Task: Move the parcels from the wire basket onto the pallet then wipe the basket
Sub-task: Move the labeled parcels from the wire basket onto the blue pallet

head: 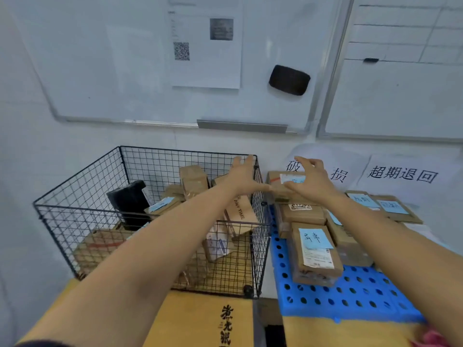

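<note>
The cardboard parcel (275, 180) in hand sat on top of the rear stack on the blue plastic pallet (350, 296), hard against the wall and just beside the wire basket's near corner. Both arms were stretched out to it. The left hand (241, 176) was spread flat with straight fingers at the parcel's left end, over the corner of the basket. The right hand (309, 180) arched above the label with its fingers splayed and lightly bent. Neither hand gripped anything, and I could not tell whether the left thumb touched the cardboard.

I judged this to be the setting-down of one parcel. To do it well, the box should rest square on the one beneath, with no corner hanging over the basket side. The hands should lift straight off so the stack is not nudged.

In front of it more boxes were piled on the pallet, the nearest a parcel with a blue note (315, 249). The wire basket (185, 150) to the left was far from cleared. It held a black parcel (127, 199), a tan printed box (240, 216) leaning on the right mesh, and several others. Wiping was some way off by my reckoning.

The basket stood on a yellow carton (200, 319). Something pink (433, 339), perhaps a cloth, showed at the bottom right. Paper signs (400, 174) and a whiteboard (125, 58) hung on the wall behind.
</note>
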The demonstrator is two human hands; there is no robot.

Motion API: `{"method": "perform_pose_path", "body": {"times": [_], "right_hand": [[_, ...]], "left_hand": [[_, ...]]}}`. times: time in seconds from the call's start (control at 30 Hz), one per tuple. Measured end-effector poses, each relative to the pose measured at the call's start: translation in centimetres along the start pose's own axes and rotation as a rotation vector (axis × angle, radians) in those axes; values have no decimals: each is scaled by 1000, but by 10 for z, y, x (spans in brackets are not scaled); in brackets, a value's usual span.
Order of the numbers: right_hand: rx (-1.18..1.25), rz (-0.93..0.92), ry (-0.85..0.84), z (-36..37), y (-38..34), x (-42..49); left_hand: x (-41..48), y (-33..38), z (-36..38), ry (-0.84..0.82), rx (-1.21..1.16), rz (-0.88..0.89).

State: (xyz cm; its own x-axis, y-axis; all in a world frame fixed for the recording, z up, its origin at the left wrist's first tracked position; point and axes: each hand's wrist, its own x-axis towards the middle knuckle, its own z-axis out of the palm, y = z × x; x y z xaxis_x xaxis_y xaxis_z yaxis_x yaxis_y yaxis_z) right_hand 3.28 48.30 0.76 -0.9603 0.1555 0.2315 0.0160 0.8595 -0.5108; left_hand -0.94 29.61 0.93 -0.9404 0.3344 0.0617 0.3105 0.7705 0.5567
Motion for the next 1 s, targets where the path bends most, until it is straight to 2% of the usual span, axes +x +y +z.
{"method": "perform_pose_path", "body": {"times": [0.27,0.37,0.5,0.8,1.0], "right_hand": [[-70,-154,-108,56,-87,25],[-79,-190,-134,83,-121,37],[-101,-231,-144,119,-166,59],[-237,-102,-227,193,-218,104],[-309,0,-403,218,-218,124]], "left_hand": [[-18,-91,-58,48,62,-173],[-29,-122,-81,27,49,-192],[-24,-179,-107,104,-7,-199],[18,-275,-132,-86,-77,-190],[52,-303,-106,-269,-102,-176]]}}
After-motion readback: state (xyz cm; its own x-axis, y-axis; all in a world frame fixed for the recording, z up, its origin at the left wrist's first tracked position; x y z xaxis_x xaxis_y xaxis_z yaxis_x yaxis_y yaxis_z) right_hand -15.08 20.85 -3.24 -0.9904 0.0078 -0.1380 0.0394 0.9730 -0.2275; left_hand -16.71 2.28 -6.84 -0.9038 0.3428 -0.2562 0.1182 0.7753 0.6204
